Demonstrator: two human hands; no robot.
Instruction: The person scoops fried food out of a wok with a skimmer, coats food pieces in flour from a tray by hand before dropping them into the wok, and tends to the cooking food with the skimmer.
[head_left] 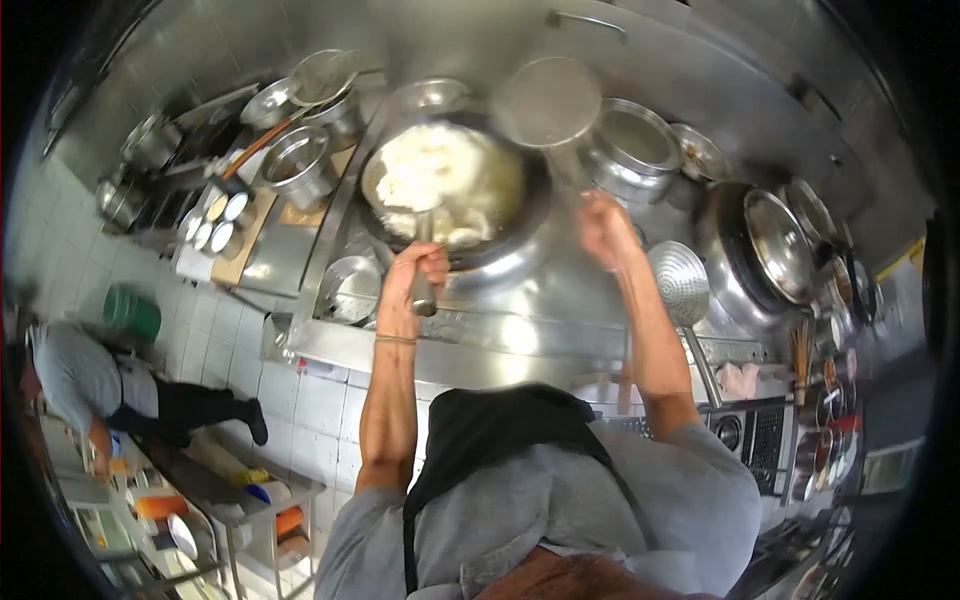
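Observation:
My left hand [420, 265] is closed round the handle of a skimmer [425, 300], whose head is over the wok [540, 200]. White food pieces [430, 165] lie heaped on and around that head, above yellowish oil [510, 180]. Steam and blur hide the skimmer's rim. To the right of the wok, my right hand [608, 232] grips the handle of a raised ladle [548, 102]. Its wide round head is smeared by motion, so I cannot tell whether it is solid or perforated. A steel pot [632, 150] stands close behind my right hand.
A perforated skimmer [680, 285] rests right of my right forearm, near a large lidded pot [778, 245]. Left of the wok are a metal bowl [352, 290], a pot [300, 165] and small cups [225, 237]. Another person [100, 375] bends over a shelf at far left.

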